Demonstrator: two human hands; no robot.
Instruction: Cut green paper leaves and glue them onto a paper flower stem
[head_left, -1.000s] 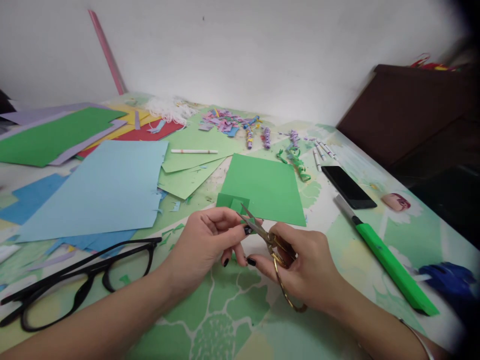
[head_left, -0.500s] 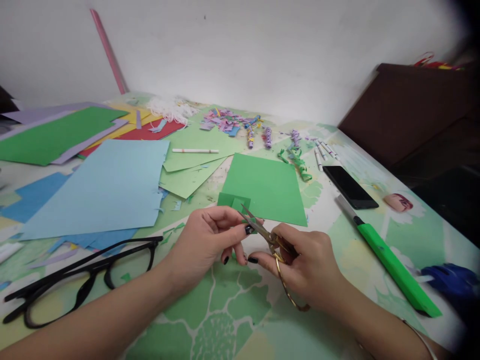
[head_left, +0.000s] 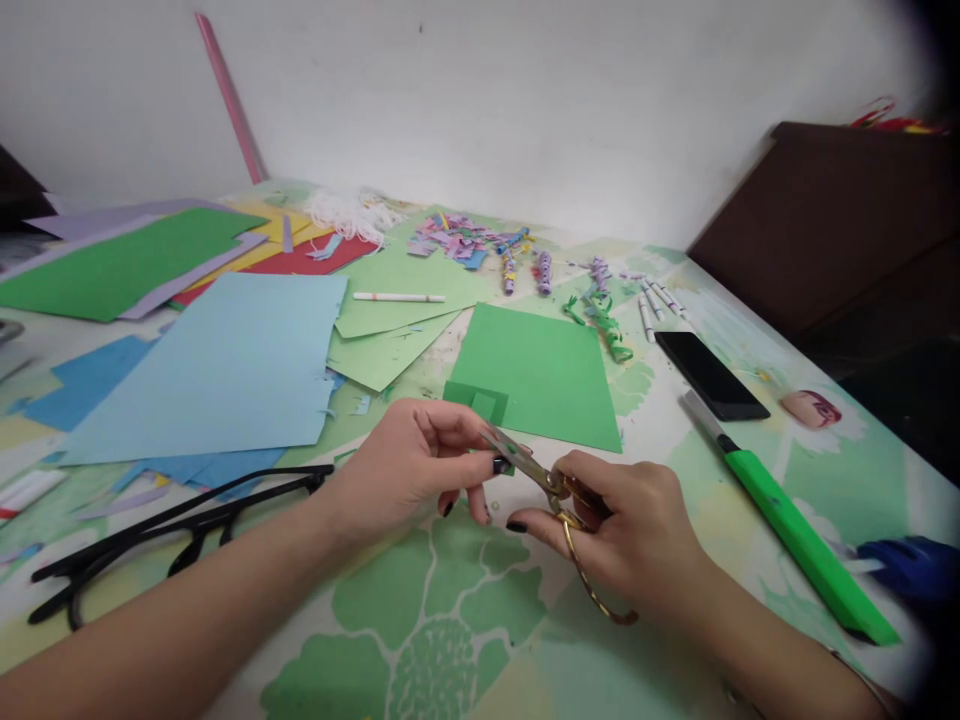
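My left hand (head_left: pixel 424 460) pinches a small piece of green paper (head_left: pixel 508 464) between thumb and fingers, mostly hidden by them. In my right hand (head_left: pixel 626 525) is a pair of scissors (head_left: pixel 529 462) with gold handles, its blades lying across that piece close to my left fingertips. Just beyond my hands a green sheet (head_left: pixel 536 375) lies flat, with a smaller dark green piece (head_left: pixel 456 392) over its near left corner.
To the left are a light blue sheet (head_left: pixel 217 370), black glasses (head_left: pixel 187 530) and stacked coloured paper. On the right lie a phone (head_left: pixel 712 375), a green box cutter (head_left: pixel 802 540) and several markers (head_left: pixel 660 300). Paper scraps (head_left: pixel 454 238) are heaped near the wall.
The scissor blades have gone from spread apart to nearly together at the green piece. The whole view has shifted slightly, so the table things appear farther right.
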